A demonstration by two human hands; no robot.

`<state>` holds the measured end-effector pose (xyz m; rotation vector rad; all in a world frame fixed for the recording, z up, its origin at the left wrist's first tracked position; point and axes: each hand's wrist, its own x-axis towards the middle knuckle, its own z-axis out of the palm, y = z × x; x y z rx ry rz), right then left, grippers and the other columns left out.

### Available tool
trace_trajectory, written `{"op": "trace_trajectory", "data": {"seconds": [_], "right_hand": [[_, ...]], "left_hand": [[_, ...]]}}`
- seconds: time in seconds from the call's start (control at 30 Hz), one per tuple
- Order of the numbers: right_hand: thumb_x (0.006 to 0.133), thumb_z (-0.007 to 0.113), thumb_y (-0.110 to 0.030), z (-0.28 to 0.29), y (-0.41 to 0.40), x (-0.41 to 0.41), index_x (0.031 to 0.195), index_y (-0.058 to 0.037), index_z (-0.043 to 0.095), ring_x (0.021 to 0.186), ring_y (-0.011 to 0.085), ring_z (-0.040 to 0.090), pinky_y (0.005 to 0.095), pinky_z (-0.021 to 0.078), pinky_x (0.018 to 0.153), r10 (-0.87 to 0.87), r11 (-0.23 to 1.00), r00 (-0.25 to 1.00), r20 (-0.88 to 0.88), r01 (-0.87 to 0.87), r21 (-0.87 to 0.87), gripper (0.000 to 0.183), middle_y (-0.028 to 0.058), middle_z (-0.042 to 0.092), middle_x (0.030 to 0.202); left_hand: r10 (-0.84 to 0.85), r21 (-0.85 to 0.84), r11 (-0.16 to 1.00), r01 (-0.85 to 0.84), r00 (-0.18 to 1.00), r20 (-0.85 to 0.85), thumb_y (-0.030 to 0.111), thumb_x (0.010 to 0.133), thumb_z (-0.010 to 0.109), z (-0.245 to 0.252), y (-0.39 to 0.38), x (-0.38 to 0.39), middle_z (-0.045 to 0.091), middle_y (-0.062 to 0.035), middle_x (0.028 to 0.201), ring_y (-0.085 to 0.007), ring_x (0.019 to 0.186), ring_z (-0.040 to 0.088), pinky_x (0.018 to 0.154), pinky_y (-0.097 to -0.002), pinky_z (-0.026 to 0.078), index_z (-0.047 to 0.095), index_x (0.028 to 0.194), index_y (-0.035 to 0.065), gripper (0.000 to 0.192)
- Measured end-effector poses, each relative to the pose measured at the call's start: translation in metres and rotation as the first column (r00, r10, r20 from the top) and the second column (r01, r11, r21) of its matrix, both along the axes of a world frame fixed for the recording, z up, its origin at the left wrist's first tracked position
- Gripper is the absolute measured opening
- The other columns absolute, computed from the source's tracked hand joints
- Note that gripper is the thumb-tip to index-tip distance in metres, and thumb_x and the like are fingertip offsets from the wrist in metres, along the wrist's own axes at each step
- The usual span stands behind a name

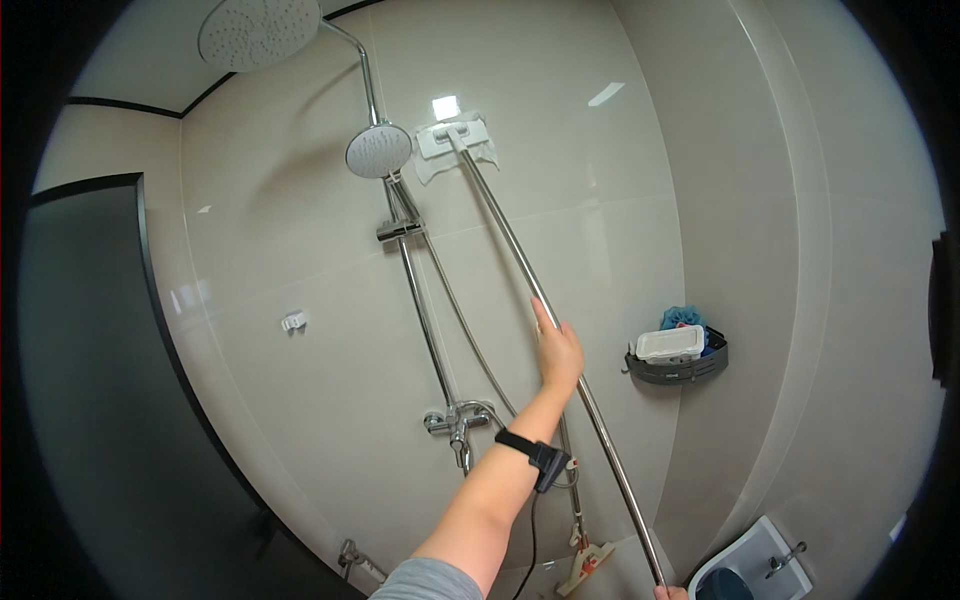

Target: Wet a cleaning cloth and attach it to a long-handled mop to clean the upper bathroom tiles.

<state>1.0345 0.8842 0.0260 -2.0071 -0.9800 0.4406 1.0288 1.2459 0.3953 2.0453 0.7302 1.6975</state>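
Observation:
My left hand (561, 356) is wrapped around the middle of a long metal mop pole (504, 225), one finger stretched along it. Near the bottom edge, my right hand (670, 593) grips the pole's lower part, mostly cut off by the frame. At the upper end, a white flat mop head (478, 133) lies against the beige tiled wall (555, 157). A thin white cloth (431, 172) sticks out around the head. The head is just right of the round hand shower (379, 151). A black strap with a small device (547, 461) circles my left forearm.
A chrome shower rail (424, 322) with hose and mixer tap (457, 426) stands left of the pole. A rain shower head (259, 34) hangs above. At right are a corner basket (679, 373) and a washbasin (766, 540). A squeegee-like tool (585, 568) leans low behind my arm.

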Motion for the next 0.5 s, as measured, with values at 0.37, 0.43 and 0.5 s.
{"op": "trace_trajectory", "data": {"seconds": [0.37, 0.43, 0.5], "right_hand": [[0.087, 0.036, -0.048, -0.023, -0.107, -0.028, 0.109, -0.0003, 0.054, 0.101, 0.0411, 0.049, 0.0426, 0.0386, 0.086, -0.033, 0.898, 0.966, -0.255, -0.084, -0.432, 0.056, 0.0272, 0.054, 0.104], [0.086, 0.038, -0.047, -0.042, -0.131, -0.037, 0.109, 0.0, 0.055, 0.101, 0.0402, 0.05, 0.0424, 0.0388, 0.086, -0.052, 0.9, 0.977, -0.206, -0.044, -0.435, 0.054, 0.026, 0.055, 0.104], [0.086, 0.04, -0.046, -0.07, -0.159, -0.045, 0.108, 0.0003, 0.055, 0.101, 0.0393, 0.051, 0.0421, 0.039, 0.086, -0.069, 0.901, 0.985, -0.156, -0.005, -0.434, 0.053, 0.0249, 0.056, 0.104]], "left_hand": [[-0.146, -0.183, 0.974, 0.136, 0.988, -0.043, 0.015, 0.087, 0.04, -0.161, -0.055, -0.005, 0.054, -0.0314, 0.099, -0.0408, 0.081, 0.057, 0.072, -0.0427, 0.045, -0.004, 0.135, 0.0028, 0.066], [-0.128, -0.159, 0.98, 0.118, 0.99, -0.058, 0.016, 0.086, 0.04, -0.192, -0.067, -0.007, 0.055, -0.0308, 0.093, -0.0407, 0.077, 0.057, 0.07, -0.0434, 0.044, -0.004, 0.135, 0.0029, 0.067], [-0.109, -0.133, 0.986, 0.098, 0.991, -0.073, 0.016, 0.086, 0.041, -0.225, -0.081, -0.013, 0.057, -0.0302, 0.087, -0.0406, 0.073, 0.057, 0.067, -0.044, 0.044, -0.003, 0.135, 0.0029, 0.067]]}}
